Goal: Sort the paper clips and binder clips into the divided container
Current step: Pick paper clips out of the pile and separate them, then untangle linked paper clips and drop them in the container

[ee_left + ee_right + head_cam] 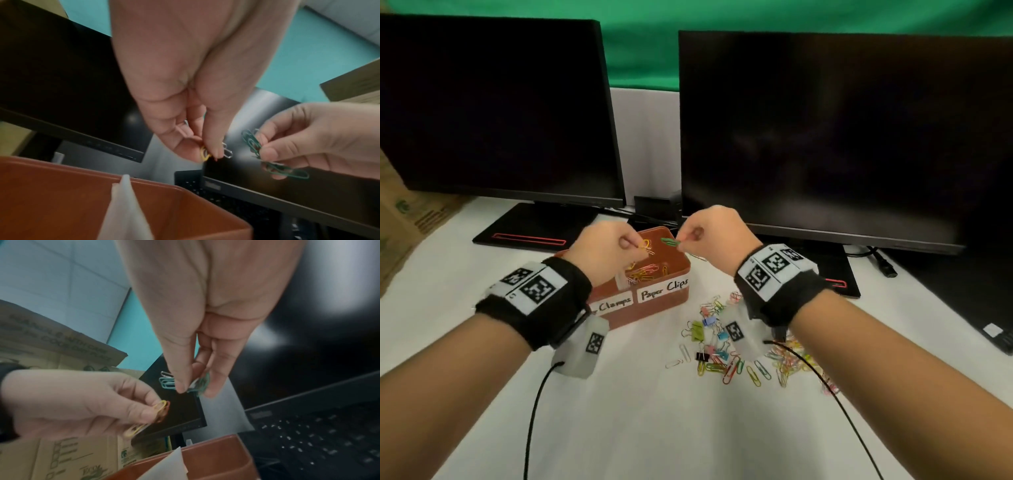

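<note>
Head view: both hands are raised over the brown box [654,298], which sits on the white counter [637,411] in front of two dark monitors [496,109]. The left hand [602,250] has its grip closed on a few clips, yellow one [644,245] foremost, pinched between thumb and fingers above the compartment labelled "Paper Clips" [664,290]. That compartment already holds a heap of coloured clips [645,272]. The right hand [714,233] pinches green clips [670,242] just beside the left hand's, over the box's far rim. The left wrist view shows the yellow clip [205,153] and a silver one [227,151] at the left fingertips [216,151], the green clips [252,144] in the right hand [320,139]. A white divider [125,211] splits the box. On the counter right of the box lies a loose pile [726,353] of paper clips and binder clips.
</note>
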A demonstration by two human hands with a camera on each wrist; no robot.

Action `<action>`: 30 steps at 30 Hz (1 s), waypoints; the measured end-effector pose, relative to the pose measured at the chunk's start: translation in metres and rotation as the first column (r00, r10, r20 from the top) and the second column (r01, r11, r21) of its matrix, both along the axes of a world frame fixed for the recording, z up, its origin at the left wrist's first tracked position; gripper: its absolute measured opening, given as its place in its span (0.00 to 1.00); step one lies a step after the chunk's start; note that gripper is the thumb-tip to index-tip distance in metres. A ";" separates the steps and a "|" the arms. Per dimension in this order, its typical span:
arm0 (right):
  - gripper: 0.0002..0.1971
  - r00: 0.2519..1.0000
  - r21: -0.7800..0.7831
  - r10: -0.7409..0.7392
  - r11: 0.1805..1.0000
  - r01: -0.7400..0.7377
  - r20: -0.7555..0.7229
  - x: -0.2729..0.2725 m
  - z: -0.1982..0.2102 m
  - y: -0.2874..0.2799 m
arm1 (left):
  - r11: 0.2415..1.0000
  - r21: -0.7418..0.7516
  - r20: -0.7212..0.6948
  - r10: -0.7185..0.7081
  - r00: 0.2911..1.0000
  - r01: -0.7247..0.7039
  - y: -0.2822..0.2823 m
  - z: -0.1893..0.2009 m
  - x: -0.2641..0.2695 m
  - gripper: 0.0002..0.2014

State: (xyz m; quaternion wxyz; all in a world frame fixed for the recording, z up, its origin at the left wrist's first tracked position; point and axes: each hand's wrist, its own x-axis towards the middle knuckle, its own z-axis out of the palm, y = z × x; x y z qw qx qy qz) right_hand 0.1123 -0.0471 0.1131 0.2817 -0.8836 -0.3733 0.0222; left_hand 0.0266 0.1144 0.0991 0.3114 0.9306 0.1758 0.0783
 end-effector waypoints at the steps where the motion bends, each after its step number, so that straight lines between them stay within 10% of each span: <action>1: 0.09 1.000 -0.049 -0.015 0.999 0.014 -0.015 0.003 0.002 0.015 | 0.999 -0.017 0.030 0.039 0.999 -0.039 0.004 0.000 0.006 0.07; 4: 0.18 0.990 -0.215 -0.040 0.977 0.009 -0.138 0.009 -0.004 0.042 | 0.996 -0.002 0.060 0.085 0.995 -0.085 0.003 -0.007 0.010 0.16; 8: 0.14 0.995 0.008 0.005 1.000 -0.004 -0.097 0.001 -0.024 0.008 | 0.999 0.024 0.172 -0.046 0.984 0.042 -0.016 -0.021 -0.011 0.15; 16: 0.22 0.974 -0.559 0.093 0.806 -0.195 -0.206 -0.024 -0.089 -0.096 | 0.892 0.072 -0.311 -0.405 0.859 0.447 -0.044 -0.095 -0.033 0.18; 30: 0.08 0.960 -0.440 0.131 0.868 -0.232 -0.247 -0.028 -0.106 -0.089 | 0.909 0.088 -0.324 -0.360 0.875 0.407 -0.060 -0.108 -0.016 0.09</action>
